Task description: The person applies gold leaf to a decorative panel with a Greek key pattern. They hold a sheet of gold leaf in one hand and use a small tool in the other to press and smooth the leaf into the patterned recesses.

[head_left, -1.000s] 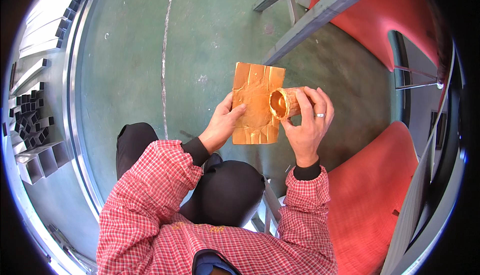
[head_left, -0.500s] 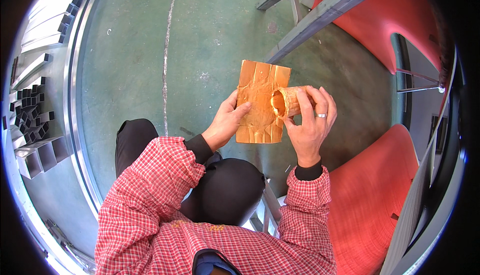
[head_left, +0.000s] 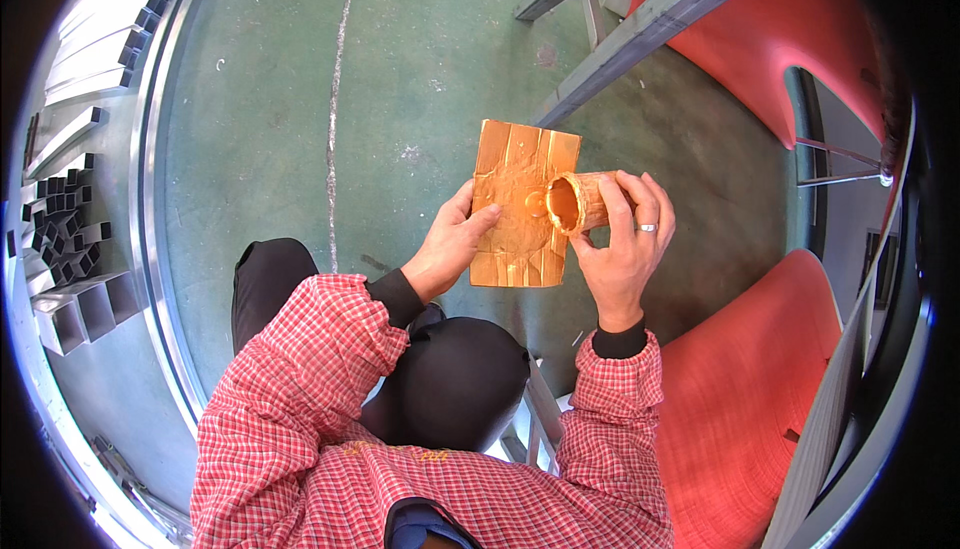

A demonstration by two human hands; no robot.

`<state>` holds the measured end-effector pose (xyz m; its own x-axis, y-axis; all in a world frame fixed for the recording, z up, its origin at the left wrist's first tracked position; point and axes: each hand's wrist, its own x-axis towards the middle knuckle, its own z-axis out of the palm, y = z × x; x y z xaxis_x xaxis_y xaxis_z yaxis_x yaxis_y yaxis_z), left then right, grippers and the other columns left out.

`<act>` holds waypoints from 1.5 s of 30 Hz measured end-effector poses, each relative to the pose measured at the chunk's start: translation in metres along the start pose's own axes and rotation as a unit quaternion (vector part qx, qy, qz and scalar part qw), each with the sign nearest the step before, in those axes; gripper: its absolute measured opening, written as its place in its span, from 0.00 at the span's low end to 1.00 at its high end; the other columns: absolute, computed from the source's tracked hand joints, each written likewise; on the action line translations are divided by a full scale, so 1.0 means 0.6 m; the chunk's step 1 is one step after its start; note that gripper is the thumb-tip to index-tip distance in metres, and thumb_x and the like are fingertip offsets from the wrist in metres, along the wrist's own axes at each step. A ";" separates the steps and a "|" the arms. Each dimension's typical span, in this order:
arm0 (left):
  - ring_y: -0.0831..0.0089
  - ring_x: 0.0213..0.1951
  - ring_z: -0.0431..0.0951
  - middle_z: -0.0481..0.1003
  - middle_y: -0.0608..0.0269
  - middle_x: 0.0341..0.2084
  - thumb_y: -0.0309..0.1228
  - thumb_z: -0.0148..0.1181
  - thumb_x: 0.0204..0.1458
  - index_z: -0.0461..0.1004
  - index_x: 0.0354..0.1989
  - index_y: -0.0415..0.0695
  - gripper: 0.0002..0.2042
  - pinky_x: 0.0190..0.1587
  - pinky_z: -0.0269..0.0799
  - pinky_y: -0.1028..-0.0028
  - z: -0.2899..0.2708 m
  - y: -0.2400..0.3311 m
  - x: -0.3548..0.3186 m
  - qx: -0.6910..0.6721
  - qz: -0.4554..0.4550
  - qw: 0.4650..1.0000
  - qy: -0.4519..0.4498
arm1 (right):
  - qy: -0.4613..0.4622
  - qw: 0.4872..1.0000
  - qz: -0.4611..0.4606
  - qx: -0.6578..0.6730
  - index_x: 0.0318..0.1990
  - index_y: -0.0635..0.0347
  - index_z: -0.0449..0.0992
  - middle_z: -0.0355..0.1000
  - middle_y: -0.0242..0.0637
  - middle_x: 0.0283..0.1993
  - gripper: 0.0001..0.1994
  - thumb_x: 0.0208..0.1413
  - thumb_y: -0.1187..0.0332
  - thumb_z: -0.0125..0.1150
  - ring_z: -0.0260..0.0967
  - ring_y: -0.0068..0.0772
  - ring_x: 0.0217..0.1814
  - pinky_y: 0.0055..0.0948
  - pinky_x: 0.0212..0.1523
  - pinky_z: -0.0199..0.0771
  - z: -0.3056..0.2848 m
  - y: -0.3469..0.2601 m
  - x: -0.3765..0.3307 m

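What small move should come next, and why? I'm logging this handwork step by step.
Probably bring the orange tube in the right hand squarely against the orange sheet. The left hand steadies the sheet's edge, and the tube's open end already sits by the sheet's right side, near a raised bump at its middle.

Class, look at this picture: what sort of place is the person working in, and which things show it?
Probably a metal workshop. Square metal tubes are stacked at the left, the floor is painted green concrete, and steel frame bars stand beside red chair seats.
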<state>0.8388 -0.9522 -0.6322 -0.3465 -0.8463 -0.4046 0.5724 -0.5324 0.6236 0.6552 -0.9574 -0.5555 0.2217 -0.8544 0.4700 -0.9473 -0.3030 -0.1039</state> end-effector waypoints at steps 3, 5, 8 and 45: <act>0.73 0.56 0.68 0.66 0.60 0.56 0.23 0.45 0.60 0.54 0.64 0.38 0.22 0.58 0.65 0.71 -0.003 0.002 -0.002 0.003 0.001 1.000 -0.006 | 0.006 1.000 0.005 0.012 0.47 0.49 0.73 0.66 0.31 0.51 0.34 0.22 0.76 0.74 0.61 0.43 0.58 0.45 0.57 0.61 0.001 0.002 -0.001; 0.72 0.56 0.68 0.66 0.59 0.57 0.23 0.45 0.60 0.53 0.64 0.38 0.23 0.58 0.65 0.70 -0.004 0.005 -0.004 0.004 0.001 1.000 -0.007 | 0.008 0.999 0.021 0.038 0.47 0.50 0.73 0.66 0.32 0.51 0.34 0.22 0.76 0.74 0.61 0.44 0.57 0.44 0.57 0.62 0.004 0.008 -0.002; 0.71 0.56 0.69 0.66 0.59 0.57 0.24 0.46 0.60 0.53 0.64 0.38 0.23 0.57 0.67 0.69 -0.003 0.017 -0.008 0.000 -0.002 1.000 -0.002 | 0.005 0.997 0.042 0.061 0.48 0.52 0.72 0.66 0.32 0.51 0.34 0.23 0.77 0.73 0.62 0.45 0.57 0.43 0.56 0.62 0.011 0.021 -0.009; 0.65 0.55 0.70 0.67 0.56 0.55 0.22 0.45 0.59 0.56 0.61 0.38 0.20 0.57 0.68 0.65 0.057 0.234 -0.155 0.004 -0.062 0.998 0.022 | -0.065 0.559 0.458 0.688 0.58 0.66 0.64 0.73 0.37 0.48 0.22 0.58 0.69 0.58 0.70 0.25 0.48 0.27 0.48 0.72 0.117 -0.120 -0.112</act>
<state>0.9262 -0.9488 -0.4841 -0.3814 -0.7727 -0.5074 0.5217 -0.6330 0.5719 0.7247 -0.9080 -0.6411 -0.1104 -0.9137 -0.3910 0.3784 0.3251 -0.8667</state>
